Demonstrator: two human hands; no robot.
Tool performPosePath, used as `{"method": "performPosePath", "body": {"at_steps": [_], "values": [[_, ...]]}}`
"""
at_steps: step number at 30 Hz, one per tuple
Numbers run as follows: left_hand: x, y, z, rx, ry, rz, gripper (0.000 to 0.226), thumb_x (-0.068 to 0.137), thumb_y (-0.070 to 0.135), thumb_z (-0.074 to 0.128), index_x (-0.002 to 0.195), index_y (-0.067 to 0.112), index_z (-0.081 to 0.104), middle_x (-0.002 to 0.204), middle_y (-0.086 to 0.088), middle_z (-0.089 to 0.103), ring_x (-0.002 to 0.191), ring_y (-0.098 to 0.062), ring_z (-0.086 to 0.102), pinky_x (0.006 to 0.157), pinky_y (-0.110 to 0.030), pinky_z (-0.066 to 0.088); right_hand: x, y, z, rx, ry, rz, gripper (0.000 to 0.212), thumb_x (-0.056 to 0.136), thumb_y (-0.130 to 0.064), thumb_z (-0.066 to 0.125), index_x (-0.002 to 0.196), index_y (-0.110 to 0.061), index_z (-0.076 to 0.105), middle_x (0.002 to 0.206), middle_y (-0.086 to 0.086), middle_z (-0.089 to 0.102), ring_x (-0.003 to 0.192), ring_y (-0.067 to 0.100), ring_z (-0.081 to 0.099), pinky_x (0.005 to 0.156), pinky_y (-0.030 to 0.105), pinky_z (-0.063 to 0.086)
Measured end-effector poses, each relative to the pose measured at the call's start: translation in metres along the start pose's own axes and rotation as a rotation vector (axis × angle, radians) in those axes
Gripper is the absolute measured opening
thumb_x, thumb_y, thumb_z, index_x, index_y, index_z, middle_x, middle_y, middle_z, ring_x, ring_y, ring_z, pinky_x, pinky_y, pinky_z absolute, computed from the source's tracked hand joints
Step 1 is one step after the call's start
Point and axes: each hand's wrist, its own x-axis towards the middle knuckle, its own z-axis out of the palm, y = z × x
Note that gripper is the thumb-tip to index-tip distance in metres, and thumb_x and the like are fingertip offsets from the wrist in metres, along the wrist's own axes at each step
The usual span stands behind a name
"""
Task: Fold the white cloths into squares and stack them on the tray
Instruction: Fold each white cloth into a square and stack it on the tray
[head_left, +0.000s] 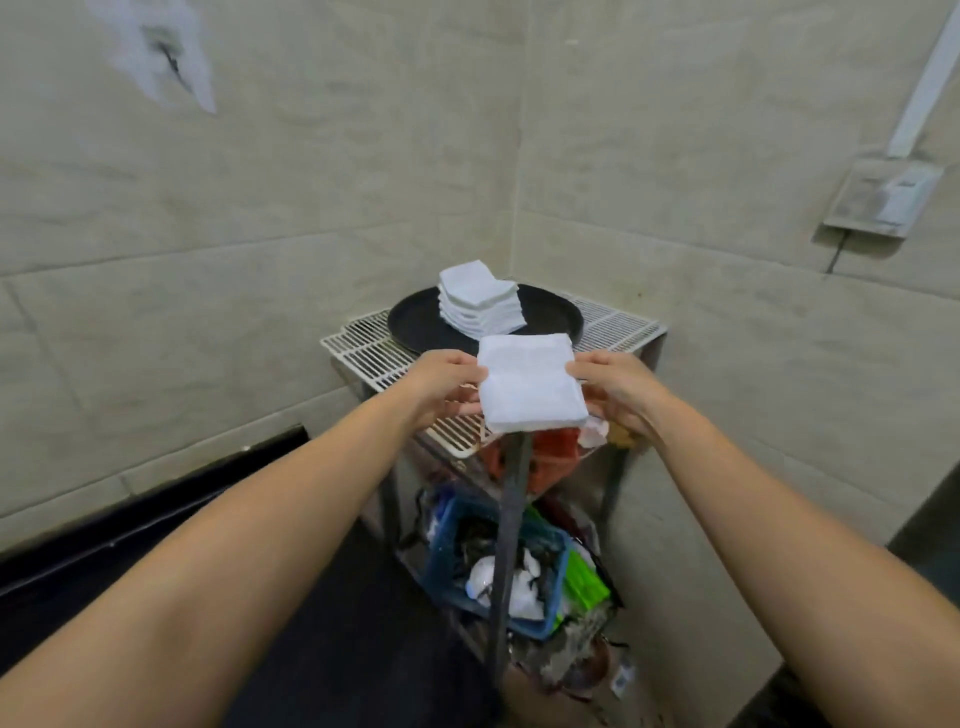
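I hold a folded white cloth between my two hands at the centre of the frame, above the near edge of the white wire shelf. The cloth is folded into a rough square with a crease running across its middle. My left hand pinches the cloth's left edge, thumb on top and fingers curled beneath, and my right hand pinches the right edge in the same way. Both my bare forearms reach in from the lower corners of the frame. Just above the cloth in the picture, a round black tray sits on the wire shelf, and on the tray stands a stack of folded white cloths, its layers slightly fanned and not squarely aligned. The held cloth is apart from the stack and overlaps the tray's near rim in this view; I cannot tell whether it touches the tray. Below the shelf, in the lower middle of the frame, there is something red directly under the cloth, and lower still a blue basket filled with mixed items, with a green packet at its right. Pale tiled walls meet in a corner behind the shelf, and a grey wall box is mounted at the upper right.
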Motion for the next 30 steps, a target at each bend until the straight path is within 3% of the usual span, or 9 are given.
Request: {"method": "performPosePath", "body": {"at_steps": [2, 6, 10, 14, 16, 20, 24, 30], "values": [[0.026, 0.012, -0.002, -0.028, 0.034, 0.003, 0.010, 0.089, 0.000, 0.058, 0.083, 0.008, 0.057, 0.081, -0.009, 0.063, 0.068, -0.017, 0.061, 0.053, -0.025, 0.058, 0.036, -0.016, 0.000, -0.033, -0.047, -0.021, 0.010, 0.091, -0.005, 0.058, 0.097, -0.009, 0.064, 0.083, 0.005, 0.065, 0.066, 0.011, 0.062, 0.049, 0.021, 0.050], [0.085, 0.037, -0.003, -0.069, 0.156, 0.035, 0.013, 0.090, 0.000, 0.056, 0.081, 0.009, 0.055, 0.085, -0.010, 0.062, 0.071, -0.018, 0.062, 0.054, -0.026, 0.058, 0.124, -0.045, 0.001, -0.062, -0.147, -0.047, 0.011, 0.092, -0.004, 0.056, 0.085, -0.012, 0.061, 0.067, 0.002, 0.065, 0.046, 0.005, 0.061, 0.039, 0.017, 0.046], [0.145, 0.064, -0.004, -0.116, 0.291, 0.071, 0.013, 0.091, 0.000, 0.055, 0.083, 0.010, 0.052, 0.082, -0.008, 0.058, 0.067, -0.016, 0.058, 0.050, -0.024, 0.058, 0.213, -0.075, 0.007, -0.118, -0.219, -0.070, 0.011, 0.092, -0.009, 0.058, 0.084, -0.015, 0.060, 0.083, 0.005, 0.064, 0.067, 0.012, 0.061, 0.055, 0.022, 0.054], [0.202, 0.088, -0.005, -0.162, 0.450, 0.076, 0.014, 0.092, 0.003, 0.055, 0.082, 0.010, 0.050, 0.076, -0.007, 0.056, 0.061, -0.015, 0.056, 0.045, -0.021, 0.055, 0.290, -0.105, 0.016, -0.191, -0.303, -0.104, 0.017, 0.091, -0.007, 0.058, 0.076, -0.016, 0.058, 0.071, 0.001, 0.058, 0.046, 0.003, 0.058, 0.036, 0.011, 0.041], [0.222, 0.093, -0.008, -0.193, 0.531, 0.068, 0.015, 0.093, 0.004, 0.055, 0.082, 0.011, 0.048, 0.075, -0.006, 0.055, 0.061, -0.015, 0.054, 0.042, -0.020, 0.053, 0.321, -0.111, 0.024, -0.205, -0.376, -0.103, 0.018, 0.092, -0.007, 0.057, 0.076, -0.016, 0.057, 0.072, 0.001, 0.057, 0.054, 0.006, 0.057, 0.037, 0.011, 0.042], [0.247, 0.084, -0.015, -0.197, 0.640, 0.009, 0.019, 0.093, 0.006, 0.056, 0.077, 0.010, 0.048, 0.074, -0.006, 0.054, 0.060, -0.014, 0.054, 0.040, -0.020, 0.052, 0.360, -0.101, 0.036, -0.239, -0.489, -0.060, 0.016, 0.092, -0.008, 0.057, 0.079, -0.017, 0.057, 0.075, 0.001, 0.058, 0.062, 0.008, 0.056, 0.038, 0.011, 0.043], [0.257, 0.066, -0.020, -0.206, 0.673, -0.048, 0.019, 0.092, 0.006, 0.057, 0.076, 0.010, 0.049, 0.077, -0.008, 0.056, 0.065, -0.016, 0.055, 0.041, -0.020, 0.053, 0.380, -0.080, 0.039, -0.265, -0.554, -0.015, 0.015, 0.092, -0.008, 0.058, 0.080, -0.016, 0.058, 0.072, 0.000, 0.060, 0.045, 0.001, 0.059, 0.039, 0.012, 0.045], [0.259, 0.055, -0.019, -0.156, 0.711, -0.073, 0.019, 0.093, 0.007, 0.057, 0.075, 0.010, 0.052, 0.077, -0.009, 0.058, 0.066, -0.017, 0.057, 0.042, -0.020, 0.052, 0.392, -0.065, 0.038, -0.281, -0.621, 0.020, 0.014, 0.091, -0.008, 0.058, 0.080, -0.015, 0.058, 0.076, 0.002, 0.063, 0.065, 0.010, 0.059, 0.047, 0.019, 0.050]]}}
